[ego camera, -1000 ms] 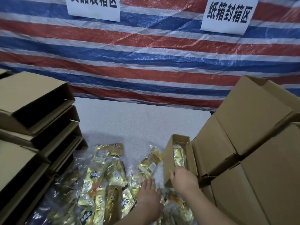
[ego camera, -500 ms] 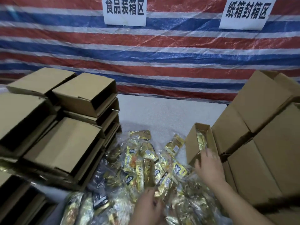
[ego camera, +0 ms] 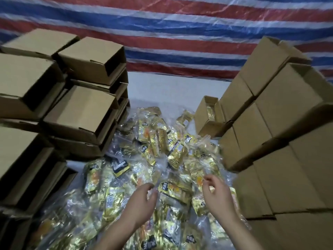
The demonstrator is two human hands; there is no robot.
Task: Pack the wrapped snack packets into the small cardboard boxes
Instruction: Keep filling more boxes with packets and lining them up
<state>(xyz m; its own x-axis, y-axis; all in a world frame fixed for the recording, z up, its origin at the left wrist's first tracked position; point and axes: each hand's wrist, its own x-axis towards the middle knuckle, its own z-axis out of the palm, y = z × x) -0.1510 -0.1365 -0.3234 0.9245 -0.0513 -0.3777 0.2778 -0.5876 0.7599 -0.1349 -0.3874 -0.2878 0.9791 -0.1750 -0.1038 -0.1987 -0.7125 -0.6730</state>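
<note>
Single head-worn view, angled forward and down, close above the table (ego camera: pixel 173 85).

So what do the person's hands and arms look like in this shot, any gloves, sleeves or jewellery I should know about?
Both hands are bare: no gloves on the left hand or the right hand. The forearms are uncovered as far as the bottom edge of the picture, so no sleeve or cuff shows. No watch, bracelet or ring shows on the wrists and fingers in view, though the picture is somewhat blurred.

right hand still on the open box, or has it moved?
Yes. The right hand has left the open box, pulling back toward the person, now over the snack packets.
</note>
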